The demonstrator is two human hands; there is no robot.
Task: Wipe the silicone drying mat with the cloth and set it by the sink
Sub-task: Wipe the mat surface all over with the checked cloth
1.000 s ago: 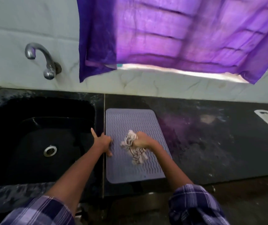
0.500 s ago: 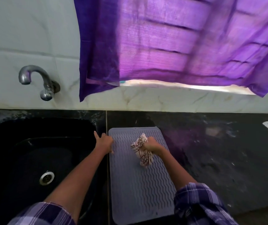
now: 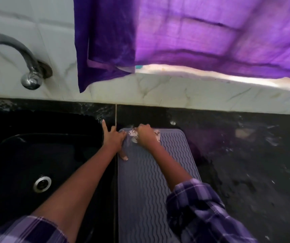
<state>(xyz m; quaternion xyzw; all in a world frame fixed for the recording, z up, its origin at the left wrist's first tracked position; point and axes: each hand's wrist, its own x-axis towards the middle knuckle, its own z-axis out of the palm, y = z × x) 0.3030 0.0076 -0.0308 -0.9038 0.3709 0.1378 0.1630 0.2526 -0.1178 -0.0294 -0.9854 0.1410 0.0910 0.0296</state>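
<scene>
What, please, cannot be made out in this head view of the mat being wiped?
- Cloth: mostly hidden under the right hand.
- Silicone drying mat: near end cut off by the bottom edge and covered by the plaid sleeve.
- Tap spout: cut off at the left edge, blurred.

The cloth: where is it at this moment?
In the head view the cloth is bunched under the right hand at the far left corner of the mat, beside the left hand.

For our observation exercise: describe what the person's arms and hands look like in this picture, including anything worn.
Both forearms are bare. Checked purple-and-white sleeves are pushed up: the left sleeve and the right sleeve. The left hand and right hand show no gloves; no rings or watch are visible.
</scene>
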